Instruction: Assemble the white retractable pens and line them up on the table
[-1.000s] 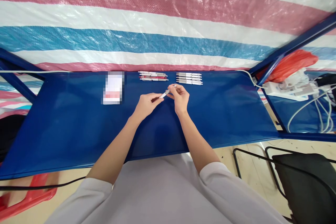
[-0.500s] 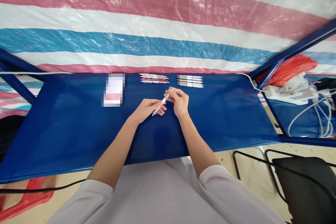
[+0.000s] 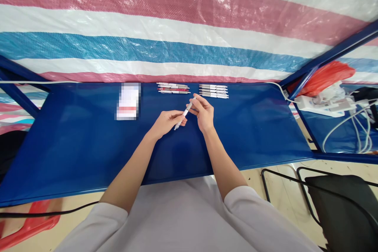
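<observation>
A white pen with a grey grip [image 3: 188, 107] is held at a slant above the blue table [image 3: 251, 134]. My left hand [image 3: 167, 123] pinches its lower part between thumb and fingers. Around the upper tip, by the grey part, the fingers of my right hand [image 3: 203, 111] are closed. Behind the hands lie two groups of pens: several white, grey and red ones [image 3: 173, 88] on the left, and several white and grey ones [image 3: 214, 91] lined up on the right.
A blurred-out white and red rectangular item [image 3: 128, 101] lies left on the table. A striped plastic sheet [image 3: 177, 23] hangs behind. At the right are a power strip [image 3: 321, 104], white cables [image 3: 366, 126], a red plastic bag [image 3: 327, 76] and a black chair [image 3: 342, 201].
My right hand has shifted slightly up and to the right, its fingers a bit more extended at the pen's tip. The pen has moved slightly right, still between both hands.
</observation>
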Demonstrator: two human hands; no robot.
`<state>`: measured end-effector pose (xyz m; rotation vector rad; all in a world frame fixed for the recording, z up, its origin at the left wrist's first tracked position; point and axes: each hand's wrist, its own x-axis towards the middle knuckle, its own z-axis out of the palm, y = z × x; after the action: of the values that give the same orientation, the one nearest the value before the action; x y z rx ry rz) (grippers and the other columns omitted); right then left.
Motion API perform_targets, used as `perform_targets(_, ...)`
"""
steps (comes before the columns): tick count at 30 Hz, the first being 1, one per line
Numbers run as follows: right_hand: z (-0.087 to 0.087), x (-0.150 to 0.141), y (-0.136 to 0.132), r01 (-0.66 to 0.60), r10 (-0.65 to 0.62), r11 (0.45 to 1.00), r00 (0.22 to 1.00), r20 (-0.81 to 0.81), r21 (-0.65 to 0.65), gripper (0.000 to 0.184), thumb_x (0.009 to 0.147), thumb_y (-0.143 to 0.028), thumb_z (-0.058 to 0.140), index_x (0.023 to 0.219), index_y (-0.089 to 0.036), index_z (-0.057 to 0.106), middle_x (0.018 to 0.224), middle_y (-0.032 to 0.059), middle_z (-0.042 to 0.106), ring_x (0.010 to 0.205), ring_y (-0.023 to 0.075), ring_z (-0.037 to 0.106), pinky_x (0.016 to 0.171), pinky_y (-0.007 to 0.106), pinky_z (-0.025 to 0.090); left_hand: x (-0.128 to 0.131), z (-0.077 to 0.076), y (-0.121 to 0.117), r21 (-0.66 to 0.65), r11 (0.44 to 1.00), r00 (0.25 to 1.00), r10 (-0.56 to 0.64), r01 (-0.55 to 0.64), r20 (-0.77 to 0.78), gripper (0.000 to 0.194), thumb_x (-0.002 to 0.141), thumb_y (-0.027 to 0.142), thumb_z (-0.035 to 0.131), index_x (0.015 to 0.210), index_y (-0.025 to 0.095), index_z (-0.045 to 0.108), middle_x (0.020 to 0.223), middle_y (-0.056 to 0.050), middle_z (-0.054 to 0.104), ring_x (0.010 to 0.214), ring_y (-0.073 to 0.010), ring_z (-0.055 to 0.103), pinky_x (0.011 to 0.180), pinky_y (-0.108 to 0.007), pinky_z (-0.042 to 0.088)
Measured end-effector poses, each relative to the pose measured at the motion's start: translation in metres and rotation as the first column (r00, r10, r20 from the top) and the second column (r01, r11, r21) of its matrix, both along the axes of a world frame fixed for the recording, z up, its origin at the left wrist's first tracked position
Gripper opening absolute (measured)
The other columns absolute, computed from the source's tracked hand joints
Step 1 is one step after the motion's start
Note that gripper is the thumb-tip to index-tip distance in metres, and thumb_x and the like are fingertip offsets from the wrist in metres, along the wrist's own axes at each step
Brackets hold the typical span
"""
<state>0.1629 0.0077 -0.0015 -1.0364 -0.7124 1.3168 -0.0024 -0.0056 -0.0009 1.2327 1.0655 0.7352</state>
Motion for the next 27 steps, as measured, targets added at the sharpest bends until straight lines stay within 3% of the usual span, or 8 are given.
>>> perform_targets(2, 0.000, 0.000, -0.001, -0.020, 0.020, 1.000, 1.000, -0.013, 0.005, 0.031, 0.073, -0.037, 0.074, 0.100, -0.023, 0.069, 0.090, 0.0006, 0.074, 0.077, 0.0171, 0.073, 0.073, 0.033, 0.062, -0.001, 0.000, -0.001, -0.063, 0.996, 0.997, -0.063, 0.065, 0.038, 0.040, 0.080, 0.050, 0.070, 0.101, 0.017, 0.073, 0.091, -0.010, 0.076, 0.081, -0.0224, 0.072, 0.079, -0.037, 0.059)
perform_targets(5, 0.001, -0.001, -0.004, -0.034, 0.034, 0.999, 0.999, -0.002, 0.000, 0.028, 0.074, -0.039, 0.073, 0.097, -0.022, 0.068, 0.093, 0.0022, 0.074, 0.082, 0.0184, 0.073, 0.072, 0.033, 0.061, 0.000, 0.000, -0.002, -0.065, 0.996, 0.997, -0.058, 0.060, 0.041, 0.043, 0.080, 0.052, 0.069, 0.105, 0.017, 0.072, 0.095, -0.011, 0.076, 0.082, -0.0221, 0.072, 0.080, -0.038, 0.058)
perform_targets(10, 0.003, -0.003, -0.003, 0.001, -0.002, 1.000, 1.000, 0.031, 0.019, 0.028, 0.065, -0.036, 0.081, 0.086, -0.023, 0.068, 0.100, 0.0003, 0.071, 0.081, 0.0144, 0.070, 0.070, 0.028, 0.061, 0.005, 0.001, -0.003, 0.045, 0.999, 1.000, 0.001, -0.001, 0.004, 0.048, 0.080, 0.049, 0.069, 0.116, 0.017, 0.067, 0.094, -0.010, 0.075, 0.080, -0.0205, 0.071, 0.078, -0.035, 0.057)
perform_targets(16, 0.007, -0.003, -0.002, 0.061, -0.062, 0.998, 0.998, 0.034, 0.010, 0.027, 0.064, -0.035, 0.081, 0.084, -0.022, 0.071, 0.099, -0.0003, 0.072, 0.081, 0.0126, 0.068, 0.068, 0.025, 0.060, 0.009, 0.009, -0.005, 0.163, 0.985, 0.987, 0.080, -0.057, -0.137, 0.039, 0.076, 0.042, 0.073, 0.105, 0.016, 0.071, 0.087, -0.006, 0.074, 0.075, -0.0204, 0.070, 0.068, -0.031, 0.055)
perform_targets(21, 0.010, -0.001, -0.006, -0.021, 0.021, 1.000, 0.999, -0.042, 0.000, 0.031, 0.069, -0.033, 0.078, 0.098, -0.024, 0.071, 0.091, 0.0001, 0.075, 0.079, 0.0161, 0.072, 0.069, 0.029, 0.061, 0.004, 0.011, -0.007, -0.059, 0.995, 0.996, -0.079, 0.082, 0.045, 0.040, 0.078, 0.048, 0.071, 0.102, 0.016, 0.073, 0.092, -0.009, 0.075, 0.081, -0.0219, 0.071, 0.077, -0.036, 0.057)
perform_targets(23, 0.010, -0.001, -0.007, -0.034, 0.034, 0.999, 0.997, -0.062, 0.008, 0.027, 0.070, -0.033, 0.077, 0.095, -0.024, 0.071, 0.092, 0.0009, 0.075, 0.079, 0.0165, 0.072, 0.067, 0.028, 0.060, 0.002, 0.010, -0.007, -0.124, 0.988, 0.990, -0.074, 0.089, 0.117, 0.042, 0.076, 0.049, 0.074, 0.102, 0.016, 0.073, 0.096, -0.011, 0.075, 0.082, -0.0224, 0.071, 0.081, -0.039, 0.058)
perform_targets(27, 0.011, -0.002, -0.006, -0.046, 0.047, 0.999, 0.998, -0.030, 0.020, 0.027, 0.068, -0.033, 0.079, 0.091, -0.024, 0.070, 0.095, 0.0000, 0.074, 0.082, 0.0150, 0.070, 0.068, 0.027, 0.060, 0.002, 0.008, -0.006, -0.110, 0.994, 0.994, -0.005, 0.017, 0.105, 0.047, 0.074, 0.048, 0.076, 0.109, 0.016, 0.071, 0.094, -0.011, 0.075, 0.081, -0.0231, 0.071, 0.081, -0.041, 0.057)
